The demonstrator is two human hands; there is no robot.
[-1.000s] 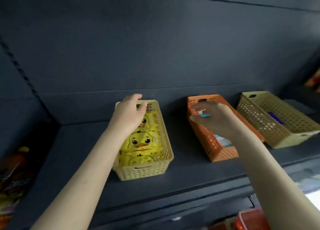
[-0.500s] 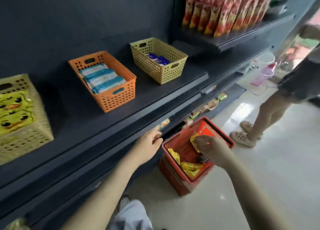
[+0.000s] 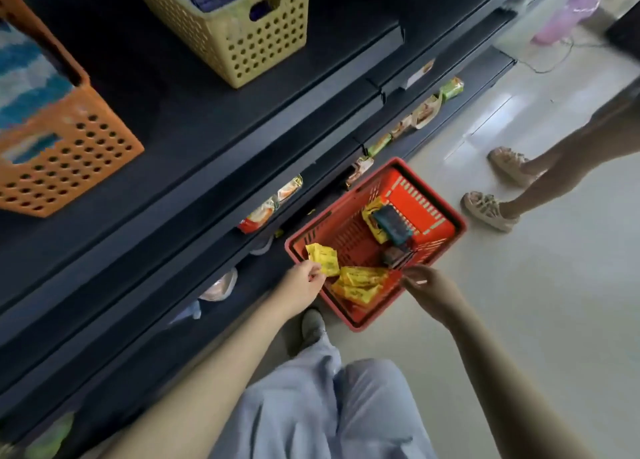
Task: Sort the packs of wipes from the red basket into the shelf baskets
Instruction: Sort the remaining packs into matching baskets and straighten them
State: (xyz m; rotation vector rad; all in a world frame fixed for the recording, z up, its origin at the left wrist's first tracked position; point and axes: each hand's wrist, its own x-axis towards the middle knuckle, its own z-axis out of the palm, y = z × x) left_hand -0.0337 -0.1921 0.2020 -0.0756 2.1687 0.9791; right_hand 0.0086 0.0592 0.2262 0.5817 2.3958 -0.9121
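Note:
The red basket [image 3: 440,212] stands on the floor below the shelves. My left hand [image 3: 304,280] pinches a yellow pack of wipes [image 3: 323,258] at the basket's near left rim. More yellow packs [image 3: 360,282] lie in the near corner, and a yellow pack [image 3: 372,216] with a dark teal pack [image 3: 391,224] lies further in. My right hand [image 3: 427,285] hovers over the near right rim with fingers loosely curled and holds nothing. On the shelf above stand an orange basket [image 3: 69,153] with blue-and-white packs and a yellow basket [image 3: 249,39] with purple packs.
Snack packets [image 3: 273,202] line the lower shelf edge beside the red basket. Another person's legs and sandals [image 3: 491,209] stand on the floor just right of it. My knees in light trousers [image 3: 322,406] fill the bottom middle. A pink bag [image 3: 568,11] sits far right.
The view tilted down from the shelf to the floor. My left hand came to the red basket and took a yellow pack; my right hand drew back to the near rim.

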